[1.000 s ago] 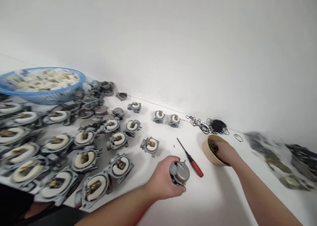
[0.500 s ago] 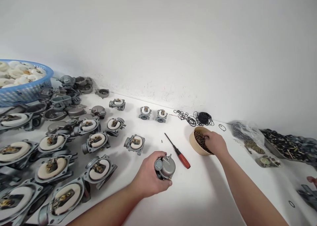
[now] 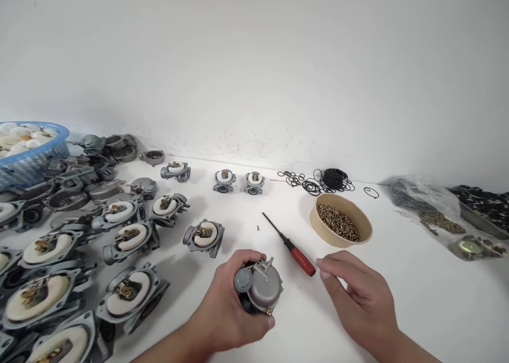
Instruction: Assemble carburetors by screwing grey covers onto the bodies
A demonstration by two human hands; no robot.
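Observation:
My left hand [image 3: 226,299] is wrapped around a grey metal carburetor [image 3: 265,284], its rounded float bowl facing up. A small brass screw shows at the bowl's near edge, by my thumb. To the right, my right hand [image 3: 360,296] hovers over the table with thumb and forefinger pinched; whatever is between the tips is too small to make out. A red-handled screwdriver [image 3: 301,258] lies between the hands, its tip pointing away to the left. Just beyond my right hand stands a tan bowl [image 3: 361,222] holding many small brass-coloured screws [image 3: 337,222].
Several open carburetors [image 3: 204,234] with white floats spread across the left, before a blue basket [image 3: 59,135] of white floats. Black O-rings [image 3: 334,180] lie by the wall. At right are a plastic bag [image 3: 437,206] of small parts and a tray [image 3: 483,222]. One tiny screw [image 3: 258,227] lies alone.
My right hand has come out of the screw bowl and moved back towards me, near the screwdriver handle. My left hand still holds the carburetor. The view has shifted slightly.

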